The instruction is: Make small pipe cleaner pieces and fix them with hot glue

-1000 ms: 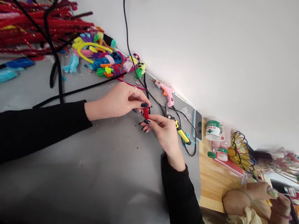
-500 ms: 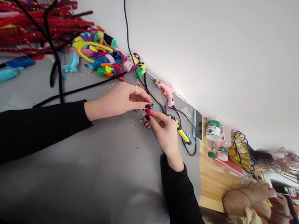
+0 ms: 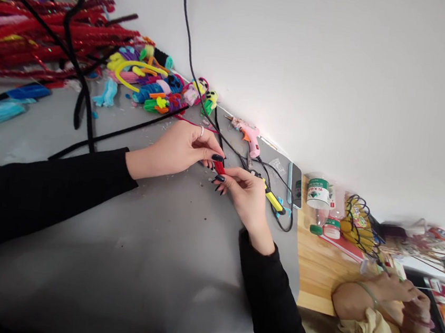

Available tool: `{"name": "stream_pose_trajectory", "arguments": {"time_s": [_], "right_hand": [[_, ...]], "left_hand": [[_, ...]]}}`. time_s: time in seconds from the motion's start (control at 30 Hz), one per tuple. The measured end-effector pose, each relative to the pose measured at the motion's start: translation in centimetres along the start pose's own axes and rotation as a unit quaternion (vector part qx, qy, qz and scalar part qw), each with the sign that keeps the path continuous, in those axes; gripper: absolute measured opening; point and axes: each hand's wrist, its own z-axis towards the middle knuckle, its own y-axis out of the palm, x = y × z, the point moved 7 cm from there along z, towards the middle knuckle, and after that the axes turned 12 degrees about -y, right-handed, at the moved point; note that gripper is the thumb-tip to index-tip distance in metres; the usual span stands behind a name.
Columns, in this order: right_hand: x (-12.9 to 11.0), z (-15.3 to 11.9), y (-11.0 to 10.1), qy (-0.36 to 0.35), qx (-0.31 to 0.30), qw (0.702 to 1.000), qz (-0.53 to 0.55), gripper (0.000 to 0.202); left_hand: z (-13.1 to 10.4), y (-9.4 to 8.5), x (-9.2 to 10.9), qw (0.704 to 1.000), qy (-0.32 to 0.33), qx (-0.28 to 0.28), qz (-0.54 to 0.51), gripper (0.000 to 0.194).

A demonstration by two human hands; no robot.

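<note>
A small red fuzzy piece (image 3: pixel 219 167) is pinched between the fingertips of both hands, above the grey table mat (image 3: pixel 161 223). My left hand (image 3: pixel 180 149) comes from the left and holds its upper end, thumb against fingers. From the lower right, my right hand (image 3: pixel 245 193) grips the lower end between thumb and forefinger. The fingertips cover part of the piece. Just beyond my right hand lie a pink glue gun (image 3: pixel 251 137) and a yellow-and-black tool (image 3: pixel 273 197).
Red tinsel stems (image 3: pixel 53 37) and small colourful fuzzy figures (image 3: pixel 159 88) lie at the upper left. A black cable (image 3: pixel 188 36) hangs across the wall. At the right are a phone (image 3: pixel 295 186), bottles (image 3: pixel 318 192) and another person's hands (image 3: pixel 392 287).
My fingertips have shifted slightly on the red piece, and more of it shows between them. The other person's hands at the right have moved a little.
</note>
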Motion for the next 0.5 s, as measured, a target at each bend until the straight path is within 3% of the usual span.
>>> {"name": "stream_pose_trajectory", "arguments": {"time_s": [0.2, 0.37, 0.5], "right_hand": [[-0.9, 0.1, -0.3, -0.032, 0.036, 0.999, 0.012, 0.025], [-2.1, 0.2, -0.8, -0.091, 0.063, 0.993, -0.042, 0.030], [-2.7, 0.0, -0.7, -0.135, 0.060, 0.988, -0.046, 0.021]], "left_hand": [[-0.1, -0.4, 0.4, 1.000, 0.007, 0.018, -0.011, 0.027], [0.0, -0.4, 0.3, 1.000, 0.005, 0.018, -0.007, 0.034], [0.0, -0.5, -0.2, 1.000, -0.006, 0.030, -0.007, 0.033]]}}
